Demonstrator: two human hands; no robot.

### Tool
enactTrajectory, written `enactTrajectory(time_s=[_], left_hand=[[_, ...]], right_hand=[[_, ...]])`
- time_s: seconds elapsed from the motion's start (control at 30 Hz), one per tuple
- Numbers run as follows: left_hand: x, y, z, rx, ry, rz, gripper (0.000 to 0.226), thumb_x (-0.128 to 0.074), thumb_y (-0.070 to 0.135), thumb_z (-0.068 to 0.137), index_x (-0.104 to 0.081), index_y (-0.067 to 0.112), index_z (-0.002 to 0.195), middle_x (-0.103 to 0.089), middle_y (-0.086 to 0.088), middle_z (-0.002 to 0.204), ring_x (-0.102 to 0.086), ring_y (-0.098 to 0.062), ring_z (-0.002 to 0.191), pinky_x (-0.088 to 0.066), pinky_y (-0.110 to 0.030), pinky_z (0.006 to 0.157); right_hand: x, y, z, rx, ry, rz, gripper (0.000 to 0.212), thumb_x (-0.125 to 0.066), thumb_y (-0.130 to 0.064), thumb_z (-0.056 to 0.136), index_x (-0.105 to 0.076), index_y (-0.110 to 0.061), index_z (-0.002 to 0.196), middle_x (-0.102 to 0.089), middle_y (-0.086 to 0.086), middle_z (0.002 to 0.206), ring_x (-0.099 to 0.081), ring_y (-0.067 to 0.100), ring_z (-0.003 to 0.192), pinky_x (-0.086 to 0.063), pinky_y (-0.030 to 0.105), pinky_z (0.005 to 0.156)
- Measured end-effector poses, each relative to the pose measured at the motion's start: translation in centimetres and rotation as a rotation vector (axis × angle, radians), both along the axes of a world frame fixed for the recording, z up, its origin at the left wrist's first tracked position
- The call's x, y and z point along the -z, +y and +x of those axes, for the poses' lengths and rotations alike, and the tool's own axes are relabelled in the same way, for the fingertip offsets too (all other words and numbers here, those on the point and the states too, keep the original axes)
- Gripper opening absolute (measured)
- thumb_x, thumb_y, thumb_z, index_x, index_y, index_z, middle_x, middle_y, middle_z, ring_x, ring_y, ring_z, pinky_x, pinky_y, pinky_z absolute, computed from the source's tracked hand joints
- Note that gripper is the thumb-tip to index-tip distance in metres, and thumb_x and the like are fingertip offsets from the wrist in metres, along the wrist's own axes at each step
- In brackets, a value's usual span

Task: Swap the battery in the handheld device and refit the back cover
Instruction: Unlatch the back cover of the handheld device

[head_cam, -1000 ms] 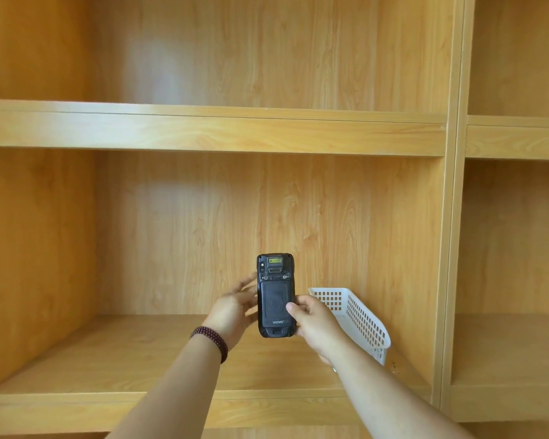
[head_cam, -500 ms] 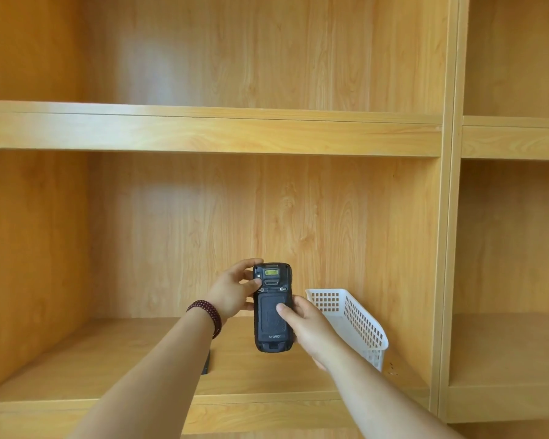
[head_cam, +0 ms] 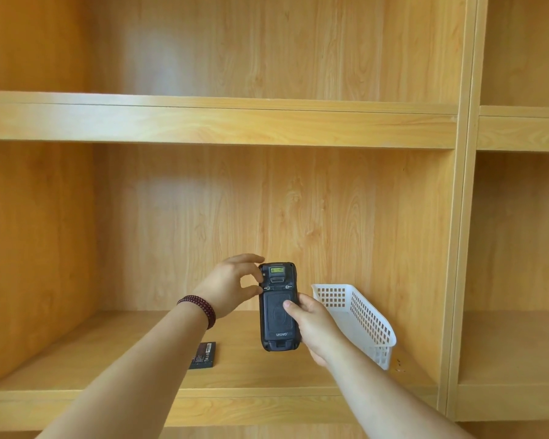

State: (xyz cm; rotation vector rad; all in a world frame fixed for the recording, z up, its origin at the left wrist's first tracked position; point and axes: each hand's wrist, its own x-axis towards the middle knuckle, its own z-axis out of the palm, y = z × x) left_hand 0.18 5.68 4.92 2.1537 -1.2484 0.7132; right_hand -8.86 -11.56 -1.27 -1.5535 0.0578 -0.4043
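Light-wood shelving unit [head_cam: 222, 128] fills the view, its compartments split by an upright divider [head_cam: 463, 217].

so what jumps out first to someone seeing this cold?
The black handheld device held upright mid-frame, back cover facing the camera, right hand gripping its lower half and left hand pinching at its upper left edge. Next, the loose battery lying flat on the wooden shelf below the left forearm, and the white perforated basket tilted to the right behind the right hand.
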Motion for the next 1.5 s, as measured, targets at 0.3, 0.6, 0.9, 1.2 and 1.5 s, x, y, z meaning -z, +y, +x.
enactTrajectory(time_s=[0.3, 0.6, 0.9, 1.2, 1.5], left_hand=[[0.3, -0.8, 0.2, -0.021, -0.144, 0.010, 0.009, -0.070, 0.021, 0.086, -0.077, 0.020, 0.090, -0.062, -0.001, 0.132, -0.062, -0.017, 0.115, -0.050, -0.032, 0.098], [0.8, -1.0, 0.0, -0.070, -0.251, 0.008, 0.007, -0.072, 0.019, 0.083, -0.078, 0.018, 0.087, -0.066, -0.006, 0.128, -0.072, -0.021, 0.096, -0.059, -0.032, 0.079], [1.7, -1.0, 0.2, -0.074, -0.307, -0.029, 0.002, -0.075, 0.014, 0.081, -0.076, 0.015, 0.081, -0.069, -0.010, 0.121, -0.075, -0.024, 0.080, -0.062, -0.036, 0.065], [1.7, -1.3, 0.2, -0.063, -0.302, -0.064, 0.003, -0.074, 0.011, 0.082, -0.076, 0.012, 0.081, -0.069, -0.010, 0.121, -0.074, -0.022, 0.079, -0.062, -0.035, 0.068], [1.1, -1.2, 0.4, 0.029, -0.201, -0.175, 0.005, -0.073, 0.003, 0.081, -0.075, 0.008, 0.080, -0.073, -0.002, 0.104, -0.063, -0.005, 0.076, -0.060, -0.032, 0.072]], right_hand=[[-0.2, 0.2, -0.2, 0.009, -0.022, 0.016, 0.019, -0.051, -0.019, 0.101, -0.066, -0.017, 0.113, -0.074, 0.003, 0.110, -0.069, 0.019, 0.105, -0.053, 0.044, 0.097], [-0.5, 0.2, -0.7, -0.001, -0.041, 0.041, 0.020, -0.050, -0.016, 0.102, -0.067, -0.015, 0.112, -0.075, 0.003, 0.106, -0.071, 0.018, 0.099, -0.058, 0.034, 0.084], [-0.3, 0.2, -0.6, -0.029, -0.037, 0.048, 0.020, -0.051, -0.017, 0.101, -0.069, -0.019, 0.109, -0.076, 0.003, 0.107, -0.070, 0.021, 0.105, -0.052, 0.045, 0.099], [-0.4, -0.1, -0.5, -0.036, -0.043, 0.057, 0.020, -0.052, -0.016, 0.101, -0.070, -0.020, 0.109, -0.077, 0.001, 0.105, -0.070, 0.019, 0.105, -0.051, 0.047, 0.101], [0.1, 0.5, -0.6, -0.029, -0.055, 0.051, 0.020, -0.050, -0.016, 0.101, -0.068, -0.017, 0.111, -0.076, 0.003, 0.107, -0.071, 0.017, 0.102, -0.056, 0.033, 0.088]])
